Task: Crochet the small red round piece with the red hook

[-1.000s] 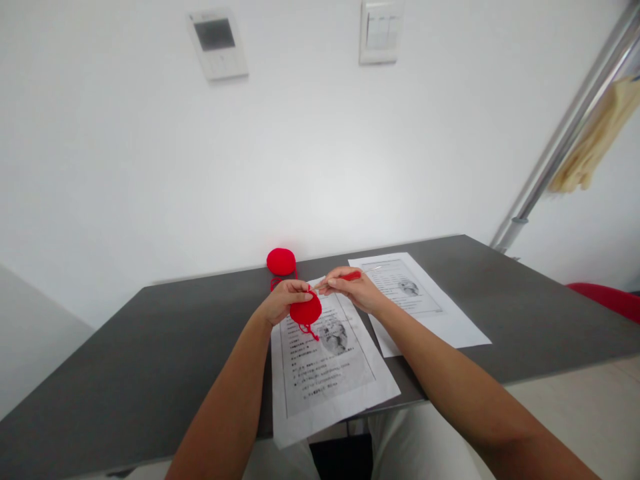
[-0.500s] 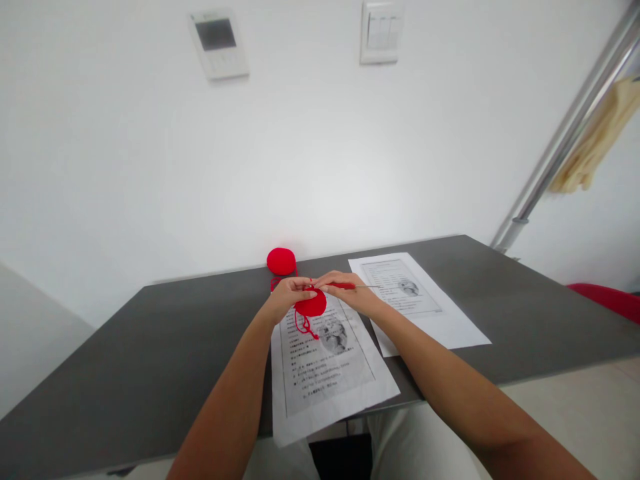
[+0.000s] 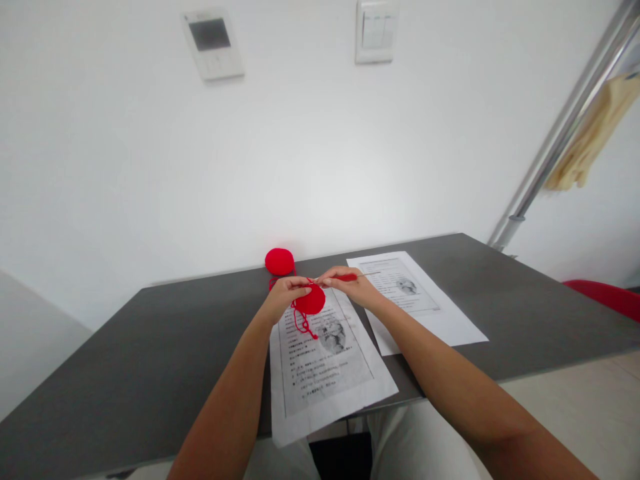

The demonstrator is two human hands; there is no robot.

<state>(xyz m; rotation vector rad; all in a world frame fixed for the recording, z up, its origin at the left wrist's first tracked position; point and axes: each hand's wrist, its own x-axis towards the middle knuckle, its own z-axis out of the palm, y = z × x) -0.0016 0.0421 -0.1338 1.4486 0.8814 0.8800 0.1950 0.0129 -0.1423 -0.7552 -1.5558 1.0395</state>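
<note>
Between thumb and fingers, my left hand (image 3: 284,297) pinches the upper left edge of a round red crochet piece (image 3: 311,300). A loose strand of red yarn (image 3: 302,323) dangles from the piece over a printed sheet (image 3: 333,373). My right hand (image 3: 350,283) is closed around a crochet hook (image 3: 346,277) with a red handle; its thin metal shaft sticks out to the right. The hook's other end is at the top edge of the piece, too small to make out clearly. Behind my left hand sits a ball of red yarn (image 3: 279,261), with a strand running down toward my hands.
A second printed sheet (image 3: 425,313) lies to the right on the dark table (image 3: 190,360). The white wall (image 3: 320,147) rises right behind the table's far edge. A metal pole (image 3: 550,143) and a red seat (image 3: 603,298) are at the right.
My right hand has lifted slightly, and the hook's shaft now tilts upward to the right. The left hand keeps its pinch on the crochet piece. The whole view has shifted a little.
</note>
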